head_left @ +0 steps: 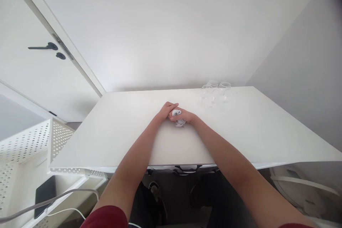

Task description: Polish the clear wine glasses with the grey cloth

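Note:
Over the middle of the white tabletop, my two hands meet. My right hand is closed round a crumpled white cloth with greyish marks, and part of it hangs below the fingers. My left hand is curled against the fingers of my right hand, its thumb side towards the cloth. Whether anything sits inside the left fingers is hidden.
Clear stemmed glasses stand grouped at the table's back right. The white table backs onto a wall. To the left are a perforated white rack, a black device, cables and a door.

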A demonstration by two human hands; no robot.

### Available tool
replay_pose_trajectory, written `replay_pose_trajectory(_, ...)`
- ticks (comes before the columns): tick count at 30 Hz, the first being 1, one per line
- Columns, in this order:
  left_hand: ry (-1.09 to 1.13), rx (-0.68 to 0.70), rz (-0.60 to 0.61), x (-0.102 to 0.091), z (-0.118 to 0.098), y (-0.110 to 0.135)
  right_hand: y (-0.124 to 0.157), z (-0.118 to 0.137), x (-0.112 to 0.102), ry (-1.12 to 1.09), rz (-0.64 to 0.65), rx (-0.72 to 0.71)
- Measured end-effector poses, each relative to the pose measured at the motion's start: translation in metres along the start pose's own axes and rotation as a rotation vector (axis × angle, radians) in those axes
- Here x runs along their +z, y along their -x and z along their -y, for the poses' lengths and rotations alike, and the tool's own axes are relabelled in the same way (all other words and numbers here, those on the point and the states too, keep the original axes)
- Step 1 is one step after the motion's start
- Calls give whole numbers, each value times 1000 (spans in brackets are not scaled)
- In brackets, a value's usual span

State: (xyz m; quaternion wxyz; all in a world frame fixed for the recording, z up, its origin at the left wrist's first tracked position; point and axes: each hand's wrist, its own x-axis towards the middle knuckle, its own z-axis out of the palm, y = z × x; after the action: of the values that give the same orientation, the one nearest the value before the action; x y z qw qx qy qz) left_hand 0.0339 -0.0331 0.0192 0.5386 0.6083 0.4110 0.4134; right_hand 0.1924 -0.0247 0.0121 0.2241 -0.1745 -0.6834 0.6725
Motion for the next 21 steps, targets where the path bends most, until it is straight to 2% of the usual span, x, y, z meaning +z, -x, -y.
replay_pose_trajectory(16, -13, 9, -14, 0, 1, -1, 0, 3, 3, -39, -7, 9)
replay_pose_trajectory(18, -19, 39, -47, 0, 2, -1, 0, 4, 3, -49, 8, -3)
replay_pose_trajectory(21, -39, 167, -161, 1, -1, 0, 0, 6, 2, -67, 28, -10)
